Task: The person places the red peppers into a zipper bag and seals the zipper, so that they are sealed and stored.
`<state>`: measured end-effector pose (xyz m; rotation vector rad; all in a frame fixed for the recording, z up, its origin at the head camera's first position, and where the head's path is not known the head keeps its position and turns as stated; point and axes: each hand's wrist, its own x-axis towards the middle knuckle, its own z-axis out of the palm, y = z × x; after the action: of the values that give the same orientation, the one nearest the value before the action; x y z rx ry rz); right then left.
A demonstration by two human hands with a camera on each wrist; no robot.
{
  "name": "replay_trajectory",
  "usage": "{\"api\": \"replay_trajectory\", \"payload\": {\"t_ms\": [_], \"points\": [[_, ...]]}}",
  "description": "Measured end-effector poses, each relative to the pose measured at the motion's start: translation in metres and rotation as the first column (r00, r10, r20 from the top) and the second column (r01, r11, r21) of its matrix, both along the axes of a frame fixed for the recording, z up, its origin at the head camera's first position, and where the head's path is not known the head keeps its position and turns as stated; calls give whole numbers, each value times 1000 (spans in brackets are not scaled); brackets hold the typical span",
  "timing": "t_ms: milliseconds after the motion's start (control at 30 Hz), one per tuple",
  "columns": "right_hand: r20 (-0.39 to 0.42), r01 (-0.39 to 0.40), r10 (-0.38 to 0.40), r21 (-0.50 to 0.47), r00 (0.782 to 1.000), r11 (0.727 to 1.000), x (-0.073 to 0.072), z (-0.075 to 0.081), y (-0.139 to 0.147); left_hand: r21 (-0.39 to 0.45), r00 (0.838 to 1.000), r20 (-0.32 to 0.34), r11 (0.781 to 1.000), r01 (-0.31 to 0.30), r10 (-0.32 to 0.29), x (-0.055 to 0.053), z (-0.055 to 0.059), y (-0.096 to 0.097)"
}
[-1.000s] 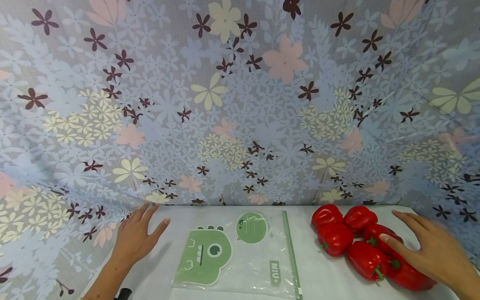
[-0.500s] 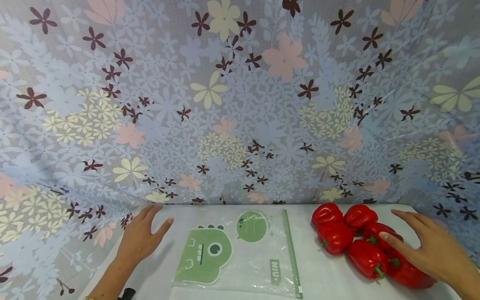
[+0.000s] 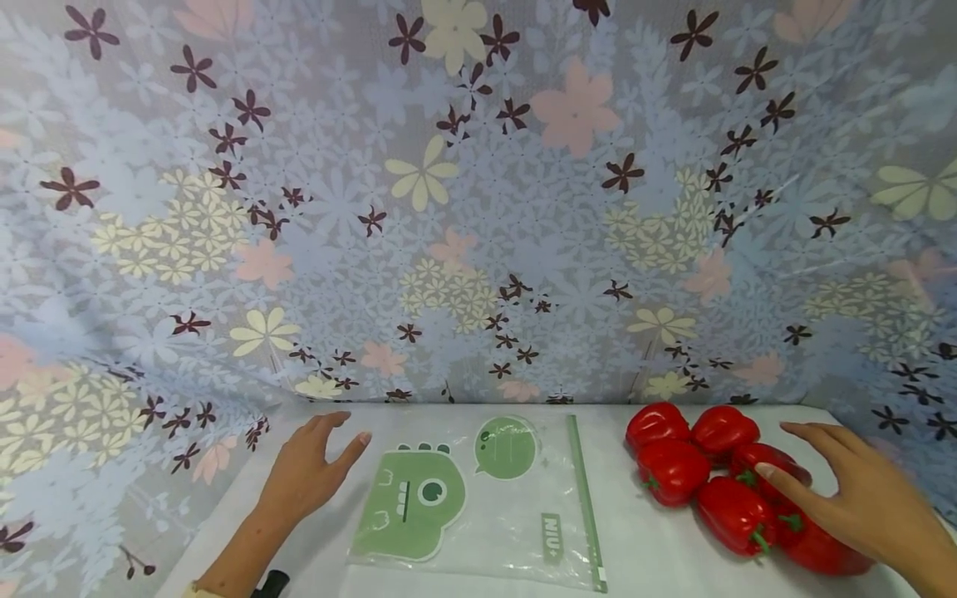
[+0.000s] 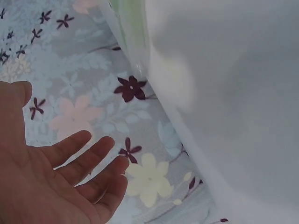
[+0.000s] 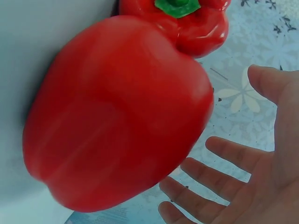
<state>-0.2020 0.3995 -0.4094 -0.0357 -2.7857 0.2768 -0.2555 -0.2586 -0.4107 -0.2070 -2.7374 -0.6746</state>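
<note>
A clear plastic zip bag (image 3: pixel 508 515) with a green monster print lies flat on the white table, its green zip edge to the right. Left of it my left hand (image 3: pixel 302 473) hovers with fingers spread, touching nothing. In the left wrist view that hand (image 4: pixel 70 186) has relaxed fingers, and a bit of the bag (image 4: pixel 131 28) shows at the top. Several red bell peppers (image 3: pixel 736 515) sit clustered at the right. Over the nearest ones my right hand (image 3: pixel 860 490) is held with thumb apart from fingers. The right wrist view shows a large bell pepper (image 5: pixel 121 116) beside the loose fingers.
A floral cloth (image 3: pixel 478 208) hangs behind the white table (image 3: pixel 449 585) and down its sides. A small black object (image 3: pixel 272 584) pokes out by the left forearm. White tabletop separates the bag from the peppers.
My left hand has shifted right, closer to the bag. My right hand, the bag and the peppers have stayed put, apart from a slight sway of the whole view.
</note>
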Motion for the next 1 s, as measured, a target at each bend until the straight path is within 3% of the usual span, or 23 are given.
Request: {"api": "replay_trajectory", "payload": {"t_ms": [333,533,700,1000], "points": [[-42,-29,31,51,999,998,9,-6,-4,22,999,32,999,32,-33,4,-6,29],[-7,-23,23,26,1000,999,14,-4,-7,32,997,43,998,60,-62,7,-4,51],[-32,-42,44,39,999,998,18,0,-17,42,994,71,996,83,-86,11,0,73],[-18,-109,109,19,994,994,28,8,-38,63,979,99,983,173,-179,15,0,105]]}}
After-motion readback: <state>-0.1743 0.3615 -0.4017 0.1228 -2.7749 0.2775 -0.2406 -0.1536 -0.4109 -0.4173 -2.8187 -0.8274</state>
